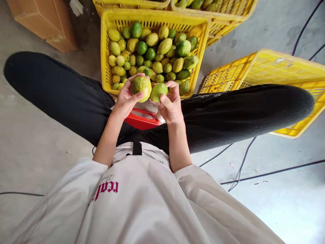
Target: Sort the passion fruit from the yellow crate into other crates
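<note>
My left hand (127, 97) is closed round a large yellow-green lemon (142, 88) with brownish marks on its skin. Close beside it, my right hand (171, 105) grips a smaller, greener lemon (158, 92) between thumb and fingers. The two fruits are side by side, nearly touching, above the near edge of a yellow plastic crate (154, 14). Inside that crate lie many lemons (165, 46), some yellow, some dark green. Part of the pile is hidden behind my hands.
Further yellow crates with fruit (215, 13) stand beyond. At the right, another yellow crate (279, 73) is partly behind my right leg. A cardboard box (43, 20) stands at the upper left. Something red with a handle (141, 120) is between my legs. Black cables (269, 172) cross the floor.
</note>
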`<state>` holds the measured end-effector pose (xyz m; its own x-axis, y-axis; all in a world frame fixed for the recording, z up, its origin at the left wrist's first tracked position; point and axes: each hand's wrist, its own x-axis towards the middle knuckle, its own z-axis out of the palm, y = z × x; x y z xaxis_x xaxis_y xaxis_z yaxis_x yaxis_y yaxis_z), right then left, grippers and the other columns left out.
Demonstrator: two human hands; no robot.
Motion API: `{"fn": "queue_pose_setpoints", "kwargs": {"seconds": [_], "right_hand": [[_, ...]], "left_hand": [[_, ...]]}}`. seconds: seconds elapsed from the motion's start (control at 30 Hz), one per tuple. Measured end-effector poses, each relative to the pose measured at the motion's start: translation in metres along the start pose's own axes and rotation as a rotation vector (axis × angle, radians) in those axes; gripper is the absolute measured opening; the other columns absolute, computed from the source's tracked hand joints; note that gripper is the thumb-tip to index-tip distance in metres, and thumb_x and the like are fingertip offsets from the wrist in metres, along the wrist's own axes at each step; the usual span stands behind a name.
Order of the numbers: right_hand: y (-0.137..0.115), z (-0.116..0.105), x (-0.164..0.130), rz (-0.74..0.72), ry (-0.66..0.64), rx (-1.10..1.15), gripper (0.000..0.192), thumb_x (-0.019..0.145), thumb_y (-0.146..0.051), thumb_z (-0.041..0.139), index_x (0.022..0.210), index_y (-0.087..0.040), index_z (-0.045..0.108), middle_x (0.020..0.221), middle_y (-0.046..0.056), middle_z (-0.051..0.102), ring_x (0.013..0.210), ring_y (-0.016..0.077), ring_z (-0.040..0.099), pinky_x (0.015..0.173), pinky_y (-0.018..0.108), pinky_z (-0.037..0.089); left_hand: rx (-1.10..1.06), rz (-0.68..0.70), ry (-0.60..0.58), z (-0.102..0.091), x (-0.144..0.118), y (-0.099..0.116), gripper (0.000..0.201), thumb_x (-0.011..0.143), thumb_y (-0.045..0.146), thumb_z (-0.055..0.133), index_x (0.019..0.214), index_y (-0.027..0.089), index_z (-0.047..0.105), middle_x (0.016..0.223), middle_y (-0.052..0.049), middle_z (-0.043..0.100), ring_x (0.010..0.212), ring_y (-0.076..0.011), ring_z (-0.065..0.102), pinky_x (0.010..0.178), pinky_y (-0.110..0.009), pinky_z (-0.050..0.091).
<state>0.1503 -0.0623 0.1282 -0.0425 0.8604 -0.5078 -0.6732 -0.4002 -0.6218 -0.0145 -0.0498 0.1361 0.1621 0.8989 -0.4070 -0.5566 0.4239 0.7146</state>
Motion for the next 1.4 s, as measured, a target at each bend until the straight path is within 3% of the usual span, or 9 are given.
{"fn": "queue_pose_setpoints", "kwargs": {"seconds": [0.23, 0.33, 0.47, 0.63, 0.77, 0.9, 1.07, 1.2, 1.4], "right_hand": [[0.004, -0.001, 0.000, 0.006, 0.015, -0.015, 0.058, 0.071, -0.030, 0.098, 0.112, -0.039, 0.058, 0.118, -0.005, 0.072, 0.136, 0.0250, 0.070, 0.096, 0.041, 0.071], [0.006, 0.000, 0.003, -0.042, 0.007, -0.037, 0.051, 0.072, -0.033, 0.096, 0.110, -0.038, 0.061, 0.123, -0.004, 0.073, 0.139, 0.0274, 0.068, 0.099, 0.045, 0.069], [0.007, -0.002, 0.009, -0.079, -0.022, 0.050, 0.038, 0.080, -0.041, 0.085, 0.111, -0.038, 0.065, 0.128, -0.005, 0.074, 0.143, 0.0274, 0.065, 0.102, 0.048, 0.067], [0.005, -0.006, 0.010, -0.108, -0.051, 0.073, 0.040, 0.082, -0.046, 0.083, 0.118, -0.041, 0.066, 0.128, -0.005, 0.074, 0.144, 0.0277, 0.064, 0.104, 0.049, 0.066], [0.003, -0.006, 0.006, -0.138, -0.040, 0.029, 0.045, 0.077, -0.050, 0.092, 0.115, -0.044, 0.068, 0.113, -0.008, 0.075, 0.138, 0.0237, 0.066, 0.104, 0.039, 0.065], [0.003, -0.004, 0.001, -0.083, -0.019, -0.058, 0.044, 0.075, -0.048, 0.092, 0.111, -0.039, 0.069, 0.112, -0.005, 0.074, 0.132, 0.0260, 0.070, 0.102, 0.043, 0.067], [0.002, -0.002, 0.002, -0.055, -0.032, -0.055, 0.040, 0.077, -0.049, 0.089, 0.105, -0.037, 0.065, 0.125, -0.003, 0.073, 0.133, 0.0273, 0.069, 0.095, 0.044, 0.069], [-0.002, -0.003, 0.004, -0.071, 0.001, 0.055, 0.034, 0.079, -0.055, 0.080, 0.104, -0.035, 0.068, 0.118, 0.000, 0.076, 0.140, 0.0314, 0.065, 0.102, 0.052, 0.067], [-0.007, 0.001, 0.003, -0.121, -0.008, 0.153, 0.027, 0.074, -0.044, 0.082, 0.097, -0.036, 0.070, 0.123, -0.001, 0.078, 0.144, 0.0292, 0.062, 0.110, 0.053, 0.063]], "left_hand": [[-0.019, -0.091, 0.112, 0.002, 0.003, -0.008, 0.043, 0.083, 0.020, 0.086, 0.118, 0.034, 0.066, 0.130, 0.001, 0.075, 0.147, -0.0263, 0.064, 0.113, -0.035, 0.058], [-0.059, -0.096, 0.154, 0.005, 0.006, -0.002, 0.022, 0.100, 0.031, 0.063, 0.122, 0.032, 0.067, 0.119, -0.002, 0.075, 0.141, -0.0256, 0.068, 0.108, -0.035, 0.060], [-0.162, -0.162, 0.170, 0.009, 0.006, 0.009, 0.042, 0.108, 0.033, 0.034, 0.137, 0.029, 0.063, 0.123, -0.004, 0.074, 0.141, -0.0281, 0.068, 0.108, -0.042, 0.062], [-0.122, -0.115, 0.192, 0.007, 0.007, 0.005, 0.033, 0.108, 0.035, 0.051, 0.139, 0.032, 0.062, 0.132, 0.000, 0.074, 0.149, -0.0270, 0.062, 0.111, -0.043, 0.059], [-0.071, -0.087, 0.241, -0.002, 0.009, -0.003, 0.006, 0.101, 0.029, 0.068, 0.105, 0.025, 0.070, 0.113, 0.000, 0.081, 0.150, -0.0258, 0.059, 0.114, -0.036, 0.056], [-0.110, -0.150, 0.287, -0.006, 0.009, -0.004, 0.012, 0.100, 0.028, 0.065, 0.089, 0.025, 0.066, 0.098, 0.001, 0.082, 0.151, -0.0293, 0.059, 0.110, -0.035, 0.059], [-0.118, -0.203, 0.199, -0.002, 0.008, 0.001, 0.004, 0.096, 0.027, 0.070, 0.094, 0.025, 0.067, 0.103, 0.000, 0.083, 0.140, -0.0272, 0.068, 0.106, -0.035, 0.060], [-0.161, -0.196, 0.244, 0.001, 0.006, 0.009, 0.024, 0.100, 0.049, 0.062, 0.104, 0.026, 0.067, 0.096, 0.000, 0.078, 0.108, -0.0239, 0.080, 0.097, -0.039, 0.065], [-0.163, -0.155, 0.199, 0.001, 0.006, 0.008, 0.031, 0.100, 0.048, 0.059, 0.123, 0.028, 0.065, 0.122, -0.007, 0.079, 0.133, -0.0310, 0.072, 0.107, -0.047, 0.062]]}}
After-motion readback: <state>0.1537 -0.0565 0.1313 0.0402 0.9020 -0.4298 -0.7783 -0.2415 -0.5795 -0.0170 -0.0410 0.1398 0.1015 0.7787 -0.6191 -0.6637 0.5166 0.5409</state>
